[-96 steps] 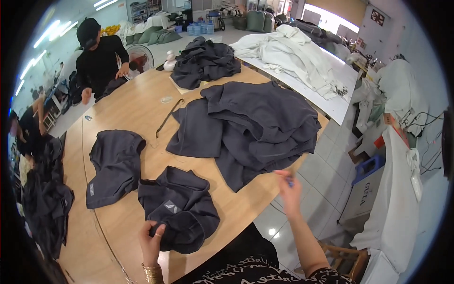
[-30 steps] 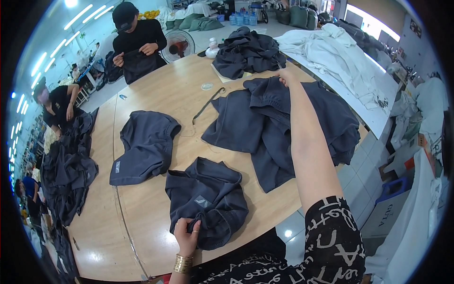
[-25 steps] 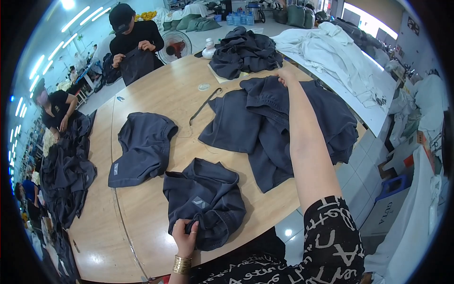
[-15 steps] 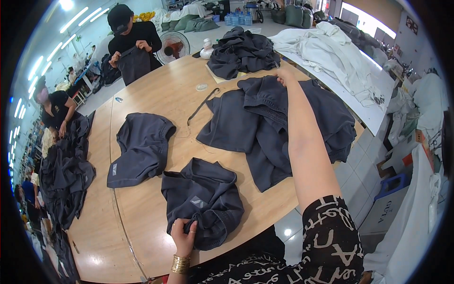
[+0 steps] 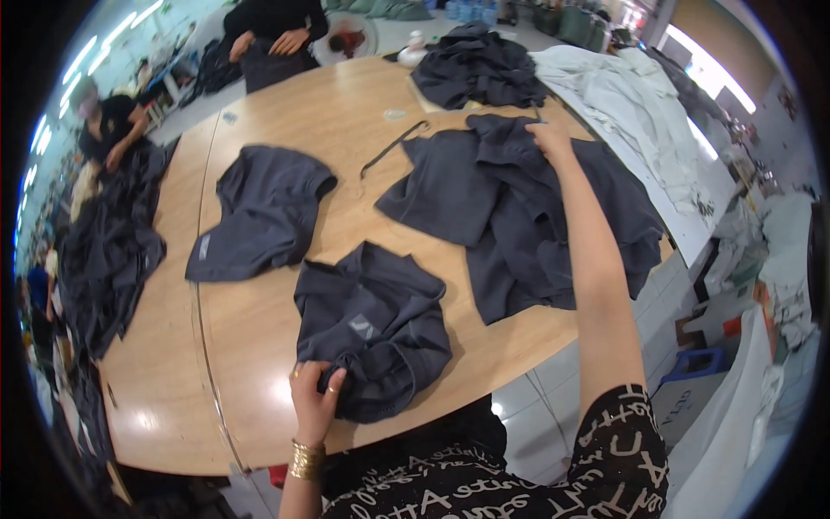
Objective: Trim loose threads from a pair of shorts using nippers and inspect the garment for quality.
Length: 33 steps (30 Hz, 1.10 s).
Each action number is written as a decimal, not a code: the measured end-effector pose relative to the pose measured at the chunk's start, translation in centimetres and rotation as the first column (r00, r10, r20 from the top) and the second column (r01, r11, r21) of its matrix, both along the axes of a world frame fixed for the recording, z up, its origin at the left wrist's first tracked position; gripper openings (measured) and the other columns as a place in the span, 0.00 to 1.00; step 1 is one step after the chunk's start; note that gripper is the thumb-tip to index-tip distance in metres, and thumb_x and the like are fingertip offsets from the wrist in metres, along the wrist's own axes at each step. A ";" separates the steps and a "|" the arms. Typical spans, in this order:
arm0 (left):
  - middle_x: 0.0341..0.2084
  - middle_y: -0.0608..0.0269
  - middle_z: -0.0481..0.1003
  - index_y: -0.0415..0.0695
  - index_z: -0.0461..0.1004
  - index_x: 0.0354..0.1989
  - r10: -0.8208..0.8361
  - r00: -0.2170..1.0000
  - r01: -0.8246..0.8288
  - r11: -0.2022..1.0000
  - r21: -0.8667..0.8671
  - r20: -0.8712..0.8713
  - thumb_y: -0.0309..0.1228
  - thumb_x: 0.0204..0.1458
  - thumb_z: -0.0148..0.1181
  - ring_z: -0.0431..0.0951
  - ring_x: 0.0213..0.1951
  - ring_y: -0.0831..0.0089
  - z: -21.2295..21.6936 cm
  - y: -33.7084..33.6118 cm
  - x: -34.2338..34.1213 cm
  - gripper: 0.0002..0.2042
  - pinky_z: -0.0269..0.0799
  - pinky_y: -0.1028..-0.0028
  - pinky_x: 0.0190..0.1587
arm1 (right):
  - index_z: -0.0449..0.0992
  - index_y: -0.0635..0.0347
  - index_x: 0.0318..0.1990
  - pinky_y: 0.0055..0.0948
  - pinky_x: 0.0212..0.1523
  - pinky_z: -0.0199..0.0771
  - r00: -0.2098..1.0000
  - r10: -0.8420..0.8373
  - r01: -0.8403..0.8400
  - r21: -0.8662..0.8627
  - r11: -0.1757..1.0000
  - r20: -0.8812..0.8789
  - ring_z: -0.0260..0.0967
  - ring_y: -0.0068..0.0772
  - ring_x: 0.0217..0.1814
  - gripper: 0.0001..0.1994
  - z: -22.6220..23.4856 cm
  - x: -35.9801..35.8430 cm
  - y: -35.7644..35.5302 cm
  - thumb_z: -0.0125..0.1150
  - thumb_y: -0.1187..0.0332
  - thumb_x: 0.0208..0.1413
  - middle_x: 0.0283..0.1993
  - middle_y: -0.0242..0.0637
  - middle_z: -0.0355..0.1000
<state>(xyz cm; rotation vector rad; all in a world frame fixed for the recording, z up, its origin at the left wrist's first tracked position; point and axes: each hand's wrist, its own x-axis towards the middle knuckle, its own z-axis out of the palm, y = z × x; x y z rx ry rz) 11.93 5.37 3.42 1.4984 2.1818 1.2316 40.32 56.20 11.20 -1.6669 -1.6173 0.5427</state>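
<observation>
My left hand [image 5: 315,391] has its thumb and fingers closed on the gathered edge of a pair of dark grey shorts [image 5: 373,298], which lies bunched near the table's front edge. A small light mark shows on its cloth. Stretched far out to the right, my right hand [image 5: 550,138] pinches the upper edge of another pair of dark grey shorts [image 5: 510,143] on top of a heap. A thin dark thing shows by its fingertips, too small to make out. More dark grey shorts [image 5: 268,212] lie spread out to the left of the left hand's pair.
The wooden table [image 5: 164,381] carries a dark strip [image 5: 389,149] and a dark garment pile [image 5: 475,65] at the back. White cloth [image 5: 618,112] covers a side table. Across the table a person [image 5: 275,35] handles a dark garment; another stands beside dark garments [image 5: 112,242] at left.
The view has tilted downward, so the table sits higher in the picture. Both my hands keep their hold on the shorts, which have hardly moved. The person across has lowered the garment slightly.
</observation>
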 end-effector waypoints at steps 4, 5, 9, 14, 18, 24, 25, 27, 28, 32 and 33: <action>0.22 0.58 0.71 0.39 0.71 0.26 -0.017 0.998 0.017 1.000 -0.006 0.052 0.29 0.45 0.65 0.69 0.29 0.58 0.2 0.0 -0.2 0.08 0.62 0.66 0.36 | 0.69 0.62 0.29 0.25 0.11 0.51 0.980 0.073 -0.120 -0.257 0.959 -0.183 0.53 0.22 0.10 0.14 1.8 1.0 -2.8 0.64 0.62 0.44 0.16 0.31 0.63; 0.22 0.58 0.71 0.39 0.71 0.26 -0.044 0.992 0.044 0.999 0.003 0.120 0.29 0.45 0.65 0.69 0.29 0.58 -0.2 0.1 -0.4 0.09 0.62 0.66 0.36 | 0.69 0.62 0.32 0.25 0.11 0.50 0.984 0.062 -0.113 -0.312 0.943 -0.167 0.52 0.21 0.11 0.14 2.3 1.7 -1.9 0.64 0.62 0.44 0.17 0.31 0.62; 0.23 0.63 0.73 0.38 0.72 0.28 -0.004 0.930 -0.007 1.000 0.028 0.368 0.28 0.46 0.65 0.71 0.28 0.74 0.3 0.1 -0.5 0.08 0.66 0.76 0.34 | 0.70 0.60 0.50 0.22 0.14 0.49 0.983 0.090 -0.088 0.019 0.996 -0.160 0.55 0.18 0.16 0.23 4.0 0.5 -3.1 0.62 0.62 0.46 0.18 0.26 0.60; 0.20 0.71 0.72 0.38 0.72 0.27 -0.059 0.837 0.052 0.998 0.028 0.545 0.28 0.48 0.65 0.68 0.26 0.85 2.6 -0.6 -1.4 0.08 0.65 0.82 0.30 | 0.73 0.58 0.51 0.16 0.28 0.62 0.803 0.582 -0.595 0.102 0.797 0.133 0.65 0.18 0.26 0.18 7.5 -8.8 -18.3 0.58 0.66 0.53 0.33 0.31 0.73; 0.20 0.73 0.70 0.38 0.72 0.27 -0.127 0.767 0.114 0.992 0.060 0.629 0.27 0.47 0.66 0.67 0.26 0.86 3.7 -0.8 -1.7 0.08 0.64 0.83 0.29 | 0.75 0.59 0.47 0.21 0.40 0.68 0.475 0.877 -0.875 -0.146 0.461 -0.079 0.70 0.22 0.38 0.16 4.4 -12.1 -31.6 0.63 0.72 0.48 0.40 0.34 0.74; 0.22 0.68 0.72 0.38 0.72 0.27 -0.191 0.788 0.170 0.981 0.091 0.586 0.26 0.45 0.67 0.68 0.27 0.85 5.1 -1.1 -1.9 0.08 0.65 0.82 0.30 | 0.75 0.57 0.42 0.23 0.31 0.63 0.368 0.928 -0.929 -0.008 0.369 0.055 0.65 0.25 0.26 0.16 2.7 -13.2 -37.6 0.68 0.67 0.43 0.30 0.32 0.70; 0.22 0.68 0.72 0.38 0.72 0.27 -0.187 0.785 0.167 0.982 0.088 0.591 0.26 0.45 0.67 0.68 0.27 0.85 5.2 -1.2 -2.0 0.08 0.65 0.82 0.30 | 0.74 0.56 0.38 0.25 0.29 0.59 0.362 0.921 -0.932 0.057 0.357 0.144 0.63 0.26 0.25 0.15 2.7 -13.2 -37.9 0.68 0.63 0.43 0.28 0.31 0.69; 0.23 0.66 0.72 0.38 0.72 0.28 -0.215 0.778 0.192 0.976 0.104 0.590 0.26 0.45 0.67 0.70 0.27 0.83 5.3 -1.3 -2.1 0.08 0.66 0.81 0.31 | 0.73 0.55 0.35 0.26 0.27 0.55 0.357 0.905 -0.934 0.116 0.338 0.232 0.62 0.27 0.23 0.15 2.5 -13.1 -38.4 0.68 0.58 0.43 0.25 0.29 0.67; 0.23 0.66 0.72 0.38 0.72 0.28 -0.213 0.775 0.190 0.976 0.102 0.595 0.26 0.45 0.67 0.70 0.27 0.83 5.3 -1.3 -2.2 0.08 0.66 0.81 0.31 | 0.73 0.56 0.33 0.28 0.27 0.55 0.343 0.889 -0.939 0.136 0.316 0.303 0.61 0.29 0.22 0.14 2.3 -13.0 -38.7 0.68 0.60 0.42 0.23 0.29 0.66; 0.24 0.65 0.73 0.38 0.73 0.29 -0.262 0.805 0.216 0.965 0.150 0.532 0.25 0.44 0.66 0.72 0.29 0.80 5.6 -1.3 -2.3 0.08 0.67 0.80 0.33 | 0.74 0.54 0.32 0.27 0.26 0.51 0.353 0.810 -0.935 0.198 0.293 0.468 0.59 0.26 0.22 0.13 2.0 -13.0 -39.0 0.67 0.58 0.43 0.22 0.27 0.63; 0.25 0.65 0.73 0.37 0.73 0.30 -0.272 0.800 0.225 0.962 0.153 0.535 0.25 0.44 0.66 0.73 0.29 0.79 5.7 -1.3 -2.3 0.08 0.68 0.80 0.33 | 0.74 0.54 0.31 0.27 0.26 0.51 0.369 0.784 -0.929 0.200 0.310 0.499 0.59 0.26 0.22 0.13 2.1 -13.0 -39.0 0.67 0.58 0.43 0.22 0.27 0.62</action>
